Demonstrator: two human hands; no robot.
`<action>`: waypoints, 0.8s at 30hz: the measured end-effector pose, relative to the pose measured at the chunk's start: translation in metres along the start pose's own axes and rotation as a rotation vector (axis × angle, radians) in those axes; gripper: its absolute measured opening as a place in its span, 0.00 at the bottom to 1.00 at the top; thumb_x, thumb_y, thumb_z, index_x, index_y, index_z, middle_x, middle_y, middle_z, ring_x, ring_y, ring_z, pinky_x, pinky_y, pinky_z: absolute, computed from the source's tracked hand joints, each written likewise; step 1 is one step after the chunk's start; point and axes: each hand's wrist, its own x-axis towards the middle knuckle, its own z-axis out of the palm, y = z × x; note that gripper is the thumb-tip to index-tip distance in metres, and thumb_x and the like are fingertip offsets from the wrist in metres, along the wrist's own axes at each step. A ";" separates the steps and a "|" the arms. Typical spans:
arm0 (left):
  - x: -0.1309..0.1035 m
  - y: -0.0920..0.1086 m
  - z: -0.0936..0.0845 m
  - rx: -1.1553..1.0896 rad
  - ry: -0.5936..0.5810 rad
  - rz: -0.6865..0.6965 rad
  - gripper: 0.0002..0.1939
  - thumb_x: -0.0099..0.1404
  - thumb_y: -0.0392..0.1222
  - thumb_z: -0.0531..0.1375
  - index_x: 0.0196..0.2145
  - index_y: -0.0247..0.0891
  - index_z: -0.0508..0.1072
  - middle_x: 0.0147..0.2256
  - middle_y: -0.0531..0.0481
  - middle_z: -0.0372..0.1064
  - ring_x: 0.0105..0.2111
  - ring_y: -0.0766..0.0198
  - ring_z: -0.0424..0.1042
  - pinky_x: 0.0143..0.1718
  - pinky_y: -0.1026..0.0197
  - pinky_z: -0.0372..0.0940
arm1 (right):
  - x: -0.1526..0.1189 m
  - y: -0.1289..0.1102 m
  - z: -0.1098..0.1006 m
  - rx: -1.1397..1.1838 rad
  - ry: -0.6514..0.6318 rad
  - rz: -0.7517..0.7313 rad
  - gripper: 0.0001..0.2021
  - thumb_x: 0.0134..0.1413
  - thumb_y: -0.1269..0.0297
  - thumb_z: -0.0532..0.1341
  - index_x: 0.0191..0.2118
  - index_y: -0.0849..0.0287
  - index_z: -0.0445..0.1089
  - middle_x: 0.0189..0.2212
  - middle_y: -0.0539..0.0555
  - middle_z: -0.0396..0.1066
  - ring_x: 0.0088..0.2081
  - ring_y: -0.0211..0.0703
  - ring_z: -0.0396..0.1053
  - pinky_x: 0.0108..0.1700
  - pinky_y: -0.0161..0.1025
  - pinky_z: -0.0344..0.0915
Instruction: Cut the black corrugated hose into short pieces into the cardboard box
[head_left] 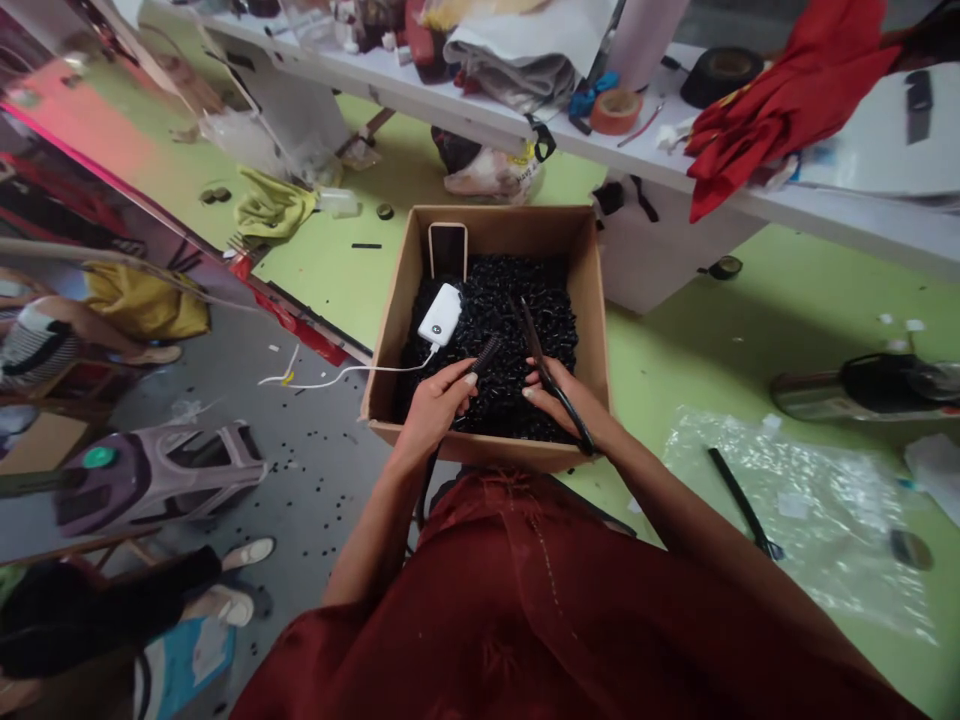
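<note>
Over the cardboard box (604,340), my left hand (439,398) pinches a small black ridged strip (486,356) between thumb and fingers. Opposite it, my right hand (566,398) is closed around a long, dark scissors-like tool (534,340); its tips point away from me and its handle runs back along my wrist. Beneath both hands lies a heap of small black pieces (517,275), too small to make out singly. A white power bank (441,314) rests on the heap with a white cable plugged in. Behind it a phone (448,250) leans on the box wall.
The box stands by a green surface (322,290). Ahead is a white shelf (480,105) with tape, cloth and red fabric (780,110). Clear plastic sheeting (810,520) and a metal flask (810,395) lie right. At left, a purple stool (150,480) and a seated person's legs appear.
</note>
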 end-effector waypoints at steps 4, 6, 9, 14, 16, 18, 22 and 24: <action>-0.011 0.001 0.011 -0.001 0.031 0.029 0.15 0.57 0.42 0.62 0.42 0.34 0.72 0.29 0.53 0.69 0.24 0.73 0.65 0.29 0.66 0.61 | -0.011 -0.001 -0.011 -0.002 0.012 -0.105 0.28 0.53 0.53 0.60 0.58 0.55 0.56 0.47 0.58 0.66 0.47 0.48 0.68 0.52 0.49 0.64; -0.016 0.001 0.017 -0.018 0.021 0.046 0.13 0.57 0.42 0.62 0.39 0.34 0.71 0.32 0.52 0.70 0.26 0.73 0.66 0.31 0.65 0.62 | -0.015 -0.001 -0.017 -0.033 -0.019 -0.140 0.31 0.52 0.53 0.61 0.60 0.56 0.55 0.50 0.60 0.65 0.49 0.50 0.67 0.53 0.51 0.64; -0.018 -0.001 0.025 -0.077 0.003 0.054 0.11 0.58 0.41 0.61 0.37 0.34 0.67 0.34 0.51 0.71 0.27 0.74 0.65 0.32 0.65 0.62 | -0.018 0.002 -0.022 -0.090 -0.083 -0.157 0.33 0.52 0.51 0.61 0.61 0.57 0.53 0.52 0.62 0.64 0.51 0.53 0.66 0.52 0.52 0.64; -0.015 -0.002 0.029 -0.099 -0.059 0.038 0.09 0.61 0.41 0.58 0.38 0.36 0.63 0.31 0.53 0.68 0.26 0.73 0.64 0.30 0.65 0.62 | -0.017 0.006 -0.020 -0.173 -0.083 -0.162 0.32 0.53 0.49 0.60 0.60 0.59 0.56 0.53 0.63 0.64 0.51 0.54 0.66 0.52 0.52 0.64; -0.015 -0.001 0.026 -0.023 -0.083 0.069 0.08 0.62 0.41 0.56 0.38 0.36 0.63 0.31 0.54 0.66 0.25 0.72 0.63 0.29 0.65 0.62 | -0.017 0.003 -0.018 -0.207 -0.090 -0.178 0.31 0.53 0.49 0.60 0.59 0.59 0.57 0.52 0.62 0.64 0.50 0.54 0.67 0.52 0.51 0.63; -0.016 0.000 0.022 0.127 -0.084 0.117 0.08 0.63 0.40 0.55 0.39 0.36 0.64 0.31 0.53 0.66 0.25 0.72 0.62 0.29 0.65 0.61 | -0.017 -0.001 -0.016 -0.233 -0.102 -0.187 0.30 0.53 0.50 0.60 0.59 0.58 0.58 0.51 0.61 0.65 0.50 0.53 0.67 0.52 0.50 0.63; -0.017 0.003 0.016 0.472 -0.069 0.221 0.12 0.65 0.39 0.52 0.45 0.35 0.67 0.37 0.48 0.70 0.34 0.67 0.68 0.39 0.62 0.64 | -0.019 -0.011 -0.012 -0.251 -0.117 -0.177 0.30 0.54 0.52 0.59 0.60 0.58 0.57 0.51 0.61 0.65 0.50 0.52 0.66 0.52 0.48 0.63; -0.017 0.003 0.014 0.575 -0.078 0.300 0.16 0.67 0.39 0.51 0.50 0.35 0.67 0.42 0.45 0.71 0.40 0.64 0.70 0.45 0.59 0.64 | -0.019 -0.013 -0.010 -0.259 -0.119 -0.171 0.29 0.55 0.53 0.59 0.60 0.59 0.57 0.50 0.61 0.66 0.50 0.52 0.66 0.53 0.47 0.62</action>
